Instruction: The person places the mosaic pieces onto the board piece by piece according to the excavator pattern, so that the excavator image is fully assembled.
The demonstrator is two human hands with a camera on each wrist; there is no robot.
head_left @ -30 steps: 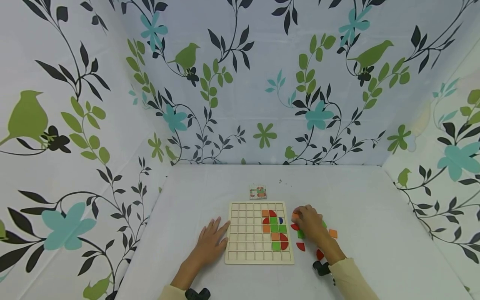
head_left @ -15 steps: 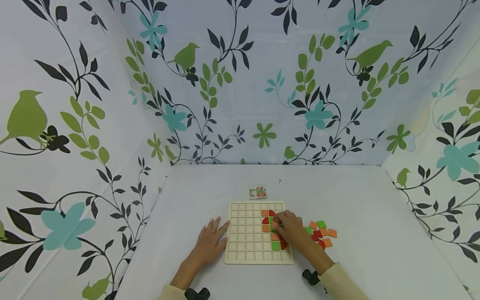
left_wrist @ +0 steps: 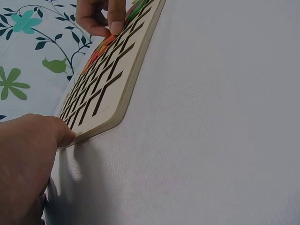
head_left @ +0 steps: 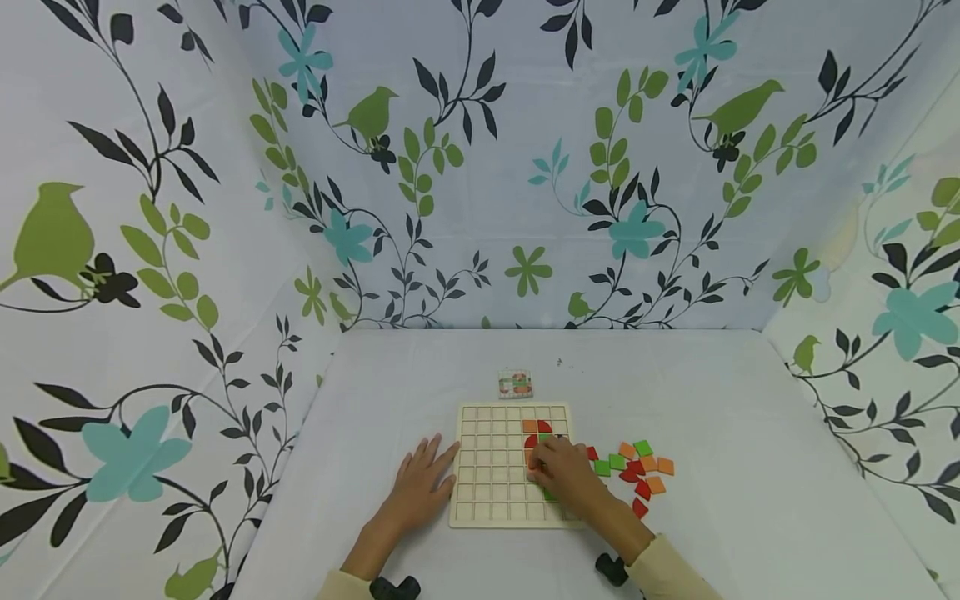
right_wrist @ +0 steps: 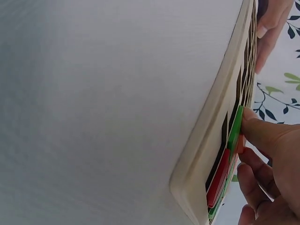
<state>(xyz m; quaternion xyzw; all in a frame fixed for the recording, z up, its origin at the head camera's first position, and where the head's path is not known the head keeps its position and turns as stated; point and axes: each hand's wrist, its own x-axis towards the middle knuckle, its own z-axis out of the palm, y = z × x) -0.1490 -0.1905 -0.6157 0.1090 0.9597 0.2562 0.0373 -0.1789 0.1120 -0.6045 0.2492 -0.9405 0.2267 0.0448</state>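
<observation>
A wooden grid board (head_left: 487, 516) lies on the white table, with red, green and orange tiles in cells on its right side. My left hand (head_left: 424, 485) rests flat on the table, thumb touching the board's left edge; the left wrist view shows that thumb (left_wrist: 61, 131) close up. Over the filled cells, my right hand (head_left: 567, 475) pinches an orange tile (left_wrist: 110, 39) at the board's surface. It covers part of the pattern. In the right wrist view, a green tile (right_wrist: 236, 125) and a red tile (right_wrist: 218, 180) sit in the board near the fingers.
Loose red, green and orange tiles, among them an orange square (head_left: 665, 467), are scattered right of the board. A small pattern card (head_left: 515, 383) lies beyond the board's far edge. Printed cloth (head_left: 480, 192) hangs behind and at both sides.
My right hand has moved left from the loose tiles onto the board, carrying the orange tile, and reaches farther left now than half a second ago. The left hand has stayed put.
</observation>
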